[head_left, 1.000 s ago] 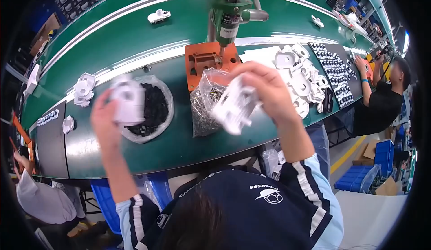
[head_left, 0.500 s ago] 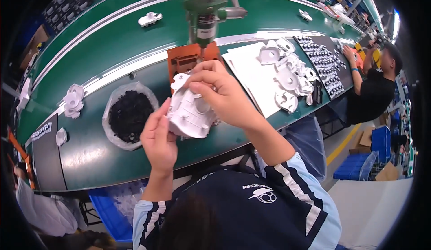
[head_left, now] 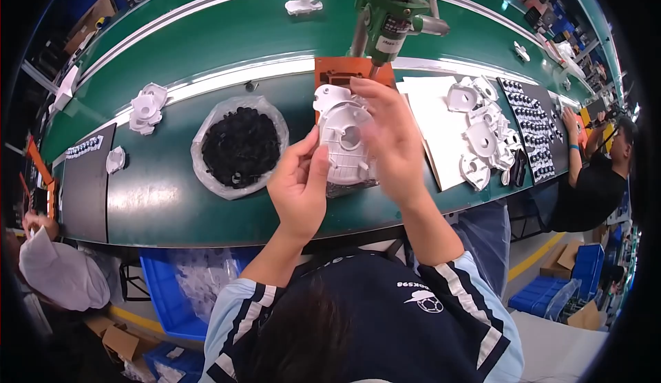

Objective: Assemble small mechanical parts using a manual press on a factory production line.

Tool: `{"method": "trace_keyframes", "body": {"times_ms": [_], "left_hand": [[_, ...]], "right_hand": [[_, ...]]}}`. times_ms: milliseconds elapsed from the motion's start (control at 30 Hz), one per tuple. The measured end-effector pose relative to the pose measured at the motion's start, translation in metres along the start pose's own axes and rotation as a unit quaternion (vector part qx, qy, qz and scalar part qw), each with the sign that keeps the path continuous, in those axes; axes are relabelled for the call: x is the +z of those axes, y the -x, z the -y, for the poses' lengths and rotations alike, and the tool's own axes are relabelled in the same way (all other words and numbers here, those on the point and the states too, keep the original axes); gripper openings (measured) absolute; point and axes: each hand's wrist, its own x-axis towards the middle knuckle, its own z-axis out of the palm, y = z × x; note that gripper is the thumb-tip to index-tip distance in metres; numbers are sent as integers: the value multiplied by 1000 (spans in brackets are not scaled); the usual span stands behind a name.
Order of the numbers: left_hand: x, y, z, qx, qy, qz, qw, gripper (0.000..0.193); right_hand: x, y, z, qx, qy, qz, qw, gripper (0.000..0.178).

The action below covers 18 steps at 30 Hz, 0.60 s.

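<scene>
A white molded plastic housing [head_left: 341, 150] with a round hole and ribs is held up in front of me, its inner side toward me. My left hand [head_left: 300, 187] grips its lower left edge between thumb and fingers. My right hand [head_left: 397, 145] is at the housing's right side, fingers stretched out and somewhat blurred; whether it touches the housing is hard to tell. Just behind stands an orange fixture [head_left: 330, 66] beneath a green press machine [head_left: 387, 28] with a metal rod pointing down.
Left of my hands lies a clear bag [head_left: 200, 159] of small black parts. Several white housings [head_left: 482, 139] rest on and beside white sheets [head_left: 430, 135] at right, near a dark board [head_left: 544, 125] with rows of small parts. A co-worker [head_left: 592, 183] sits further right.
My view has swung, so the bench things appear further right. The housing has turned more upright, its hole showing. My right hand's fingers have spread from a pinch at its top.
</scene>
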Motion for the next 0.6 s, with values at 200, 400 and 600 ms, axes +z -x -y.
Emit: {"method": "trace_keyframes", "body": {"times_ms": [200, 400, 600], "left_hand": [[2, 4, 5, -52, -66, 44, 995, 26], [3, 2, -12, -83, 81, 45, 992, 23], [-19, -32, -8, -10, -90, 77, 993, 16]], "right_hand": [[-8, 8, -5, -37, 209, 67, 975, 45], [-9, 0, 7, -139, 358, 101, 918, 52], [-22, -1, -7, -4, 213, 114, 970, 70]]}}
